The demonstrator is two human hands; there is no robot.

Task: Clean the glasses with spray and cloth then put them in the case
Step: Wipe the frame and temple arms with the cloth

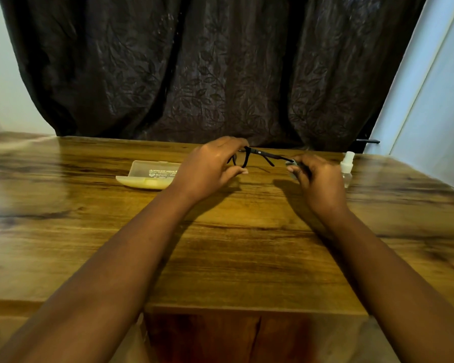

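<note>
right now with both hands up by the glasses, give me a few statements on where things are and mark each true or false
1. The left hand holds the black glasses by the front. True.
2. The spray bottle lies on its side. False: it stands upright on the table.
3. The case is left of both hands. True.
4. The right hand is empty. False: it pinches a grey cloth at a temple tip.
</note>
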